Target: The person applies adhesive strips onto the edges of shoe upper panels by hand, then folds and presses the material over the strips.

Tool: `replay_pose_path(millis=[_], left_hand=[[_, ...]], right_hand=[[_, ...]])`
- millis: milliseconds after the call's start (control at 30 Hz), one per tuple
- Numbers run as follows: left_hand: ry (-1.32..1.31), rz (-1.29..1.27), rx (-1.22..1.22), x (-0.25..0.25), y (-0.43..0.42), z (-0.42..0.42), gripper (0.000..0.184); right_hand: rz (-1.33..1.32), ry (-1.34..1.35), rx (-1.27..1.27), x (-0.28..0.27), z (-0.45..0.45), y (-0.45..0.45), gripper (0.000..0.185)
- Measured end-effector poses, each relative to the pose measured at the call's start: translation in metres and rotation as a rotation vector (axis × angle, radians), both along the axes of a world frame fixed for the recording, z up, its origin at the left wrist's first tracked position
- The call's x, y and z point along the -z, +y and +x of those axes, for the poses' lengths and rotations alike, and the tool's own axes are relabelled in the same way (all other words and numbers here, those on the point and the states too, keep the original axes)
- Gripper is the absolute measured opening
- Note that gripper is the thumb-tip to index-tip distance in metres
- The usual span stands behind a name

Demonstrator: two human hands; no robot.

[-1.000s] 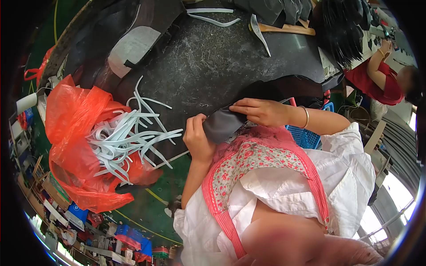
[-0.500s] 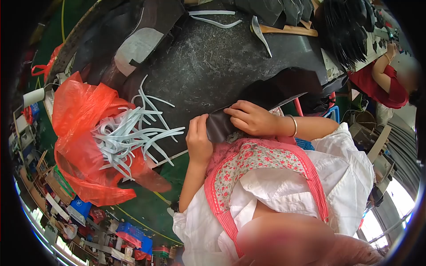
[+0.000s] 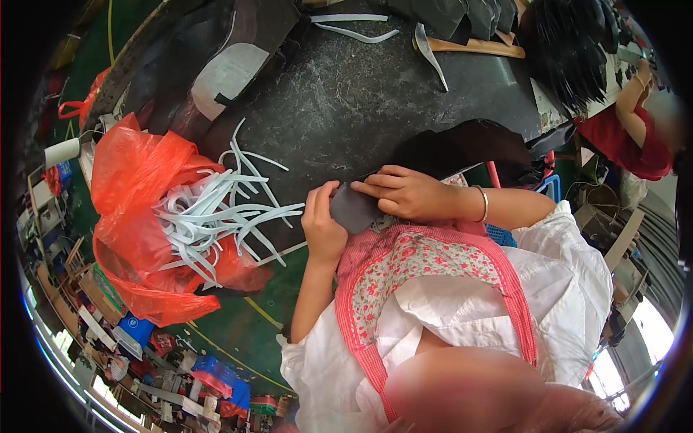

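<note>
A dark leather-like piece (image 3: 354, 208) is held at the near table edge, against my apron. My left hand (image 3: 322, 222) grips its left side, thumb and fingers closed around the edge. My right hand (image 3: 413, 193), with a bracelet at the wrist, pinches the upper right part, fingertips pressed on it close to my left fingers. A larger black sheet (image 3: 469, 150) spreads on the table just beyond my right hand; whether it joins the held piece I cannot tell. Pale strips (image 3: 209, 220) lie in a tangle left of my left hand, spilling from a red plastic bag (image 3: 137, 187).
On the dark worktable (image 3: 325, 108) lies a hammer (image 3: 476, 47) with a wooden handle. Two loose pale strips (image 3: 357, 32) lie near the far edge. Stacked black pieces (image 3: 563, 54) stand at the back right. Another person in a red top (image 3: 624, 137) sits at the far right.
The held piece has tilted and now shows a flatter, greyer face. My right fingertips have shifted slightly left along it. The whole view has moved a little.
</note>
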State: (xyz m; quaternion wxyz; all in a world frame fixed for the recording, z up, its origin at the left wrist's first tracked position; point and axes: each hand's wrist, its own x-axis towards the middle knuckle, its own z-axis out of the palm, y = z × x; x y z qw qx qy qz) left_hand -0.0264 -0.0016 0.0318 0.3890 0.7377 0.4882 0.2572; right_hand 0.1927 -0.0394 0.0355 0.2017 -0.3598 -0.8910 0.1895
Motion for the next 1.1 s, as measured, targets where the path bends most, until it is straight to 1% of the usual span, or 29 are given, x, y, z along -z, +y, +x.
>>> replay_pose_path(millis=[33,133,167,200,267,300,333,367,400,467,500,533,600,700,800,867,933,1000,1100], left_hand=[[-0.036,-0.073,-0.039,-0.001,-0.004,0.0,0.035],[-0.21,0.005,-0.31,0.003,-0.018,0.003,0.028],[-0.115,0.284,-0.293,0.008,-0.025,0.001,0.024],[0.056,0.589,-0.144,0.003,-0.027,-0.002,0.026],[-0.068,0.563,0.085,-0.002,-0.033,0.012,0.03],[-0.026,0.458,0.156,-0.003,-0.036,0.021,0.038],[-0.05,0.381,0.19,0.004,-0.035,0.029,0.048],[0.079,0.383,0.25,0.006,-0.034,0.033,0.052],[0.209,0.384,0.309,0.001,-0.032,0.038,0.057],[0.379,0.435,0.362,-0.008,-0.031,0.05,0.063],[0.471,0.467,0.386,-0.01,-0.031,0.053,0.067],[0.508,0.489,0.391,-0.01,-0.03,0.057,0.068],[0.586,0.535,0.399,-0.008,-0.031,0.065,0.072],[0.61,0.427,0.446,-0.008,-0.03,0.081,0.072],[0.487,0.505,0.471,-0.006,-0.024,0.094,0.063],[0.407,0.513,0.424,-0.001,-0.025,0.103,0.054],[0.305,0.428,0.421,0.004,-0.02,0.11,0.048],[0.264,0.424,0.452,0.007,-0.018,0.11,0.043],[0.198,0.339,0.454,0.001,-0.01,0.107,0.036]], right_hand=[[0.004,-0.023,-0.008,-0.002,-0.003,0.002,0.019],[0.0,-0.093,-0.021,-0.009,-0.009,0.007,0.019],[-0.01,-0.116,-0.024,-0.011,-0.01,0.007,0.019],[-0.008,-0.082,-0.004,-0.01,-0.011,0.009,0.019],[-0.005,-0.018,0.047,-0.007,-0.011,0.008,0.021],[-0.101,0.013,0.047,-0.01,-0.003,0.007,0.025],[-0.198,0.046,0.053,-0.016,0.01,0.008,0.029],[-0.3,0.082,0.064,-0.024,0.026,0.008,0.033],[-0.224,0.05,0.131,-0.039,0.047,0.011,0.033],[-0.262,-0.086,0.256,-0.068,0.078,0.012,0.031],[-0.304,-0.064,0.253,-0.066,0.091,0.01,0.032],[-0.338,-0.044,0.247,-0.064,0.102,0.01,0.033],[-0.315,-0.025,0.211,-0.059,0.111,0.007,0.038],[-0.287,-0.045,0.126,-0.055,0.114,0.005,0.043],[-0.299,-0.075,0.077,-0.048,0.112,0.008,0.047],[-0.322,-0.106,0.057,-0.05,0.114,0.011,0.047],[-0.335,-0.066,0.05,-0.048,0.117,0.012,0.047],[-0.308,-0.035,0.038,-0.042,0.118,0.01,0.049],[-0.28,-0.009,0.052,-0.039,0.118,0.007,0.049]])
